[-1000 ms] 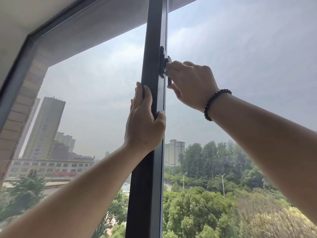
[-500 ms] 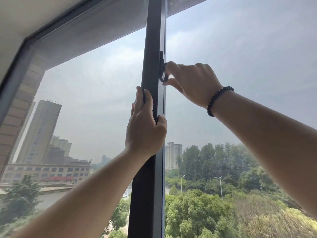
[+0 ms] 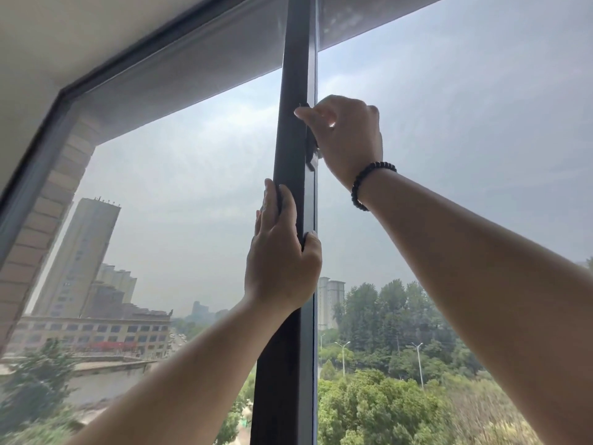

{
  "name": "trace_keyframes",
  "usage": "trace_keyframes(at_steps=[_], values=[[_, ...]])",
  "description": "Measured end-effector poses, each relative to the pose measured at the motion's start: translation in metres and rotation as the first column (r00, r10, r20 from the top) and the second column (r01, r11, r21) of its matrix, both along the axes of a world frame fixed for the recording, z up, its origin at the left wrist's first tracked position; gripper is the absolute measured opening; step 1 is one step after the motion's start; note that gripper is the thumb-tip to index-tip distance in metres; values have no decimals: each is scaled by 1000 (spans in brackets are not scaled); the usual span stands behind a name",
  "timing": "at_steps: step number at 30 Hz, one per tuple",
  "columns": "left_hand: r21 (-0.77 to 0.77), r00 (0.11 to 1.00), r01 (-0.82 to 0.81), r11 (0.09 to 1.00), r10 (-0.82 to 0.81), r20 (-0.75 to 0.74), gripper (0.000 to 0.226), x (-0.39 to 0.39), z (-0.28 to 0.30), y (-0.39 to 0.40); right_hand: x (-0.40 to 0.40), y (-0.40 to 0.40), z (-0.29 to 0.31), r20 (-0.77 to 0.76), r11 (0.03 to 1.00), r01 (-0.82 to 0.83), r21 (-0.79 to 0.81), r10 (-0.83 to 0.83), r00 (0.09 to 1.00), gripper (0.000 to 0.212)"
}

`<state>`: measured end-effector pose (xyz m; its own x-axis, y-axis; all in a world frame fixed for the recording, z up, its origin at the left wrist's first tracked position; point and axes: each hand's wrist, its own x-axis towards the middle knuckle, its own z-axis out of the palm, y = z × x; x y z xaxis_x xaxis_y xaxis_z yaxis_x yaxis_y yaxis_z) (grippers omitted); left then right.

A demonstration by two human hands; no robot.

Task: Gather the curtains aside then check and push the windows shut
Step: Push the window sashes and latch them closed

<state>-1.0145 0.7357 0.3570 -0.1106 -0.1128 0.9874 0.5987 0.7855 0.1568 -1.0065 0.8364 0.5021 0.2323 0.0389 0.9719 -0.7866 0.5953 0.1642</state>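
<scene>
A dark vertical window frame post (image 3: pixel 293 75) runs down the middle between two large glass panes. My left hand (image 3: pixel 280 255) grips this post at mid height, fingers on its left side and thumb round its right edge. My right hand (image 3: pixel 348 139), with a black bead bracelet on the wrist, is higher up and closed on the black window latch (image 3: pixel 310 155) on the post's right face. The hand hides most of the latch. No curtain is in view.
The dark upper frame (image 3: pixel 154 36) slants up to the right under a pale ceiling. A brick reveal (image 3: pixel 41 213) borders the left pane. Tower blocks, a low building and trees lie outside, behind the glass.
My right hand has shifted on the latch, from pinching its top with the wrist to the right to covering it with the wrist below. My left hand stays on the post. The view has dropped a little.
</scene>
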Motion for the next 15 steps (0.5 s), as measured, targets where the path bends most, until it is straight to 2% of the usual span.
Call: trace_keyframes(at_steps=[2,4,7,11,15], values=[[3,1000,2,1000,-2,2,73,0,0,-1,1,-7,9,70,998,-5,-62,9,997,46],[0,1000,3,1000,-3,-1,73,1,-1,0,1,-13,17,114,987,-99,-128,114,987,50],[-6,1000,8,1000,-7,2,73,2,-2,-2,3,-17,26,176,961,-202,-187,235,956,44],[-20,1000,-3,1000,3,-1,72,-1,-3,-3,-3,-10,37,355,956,-145,-255,232,906,20],[-27,1000,-5,1000,5,-6,72,-3,-2,-3,-4,-9,40,371,951,-161,-263,253,894,20]])
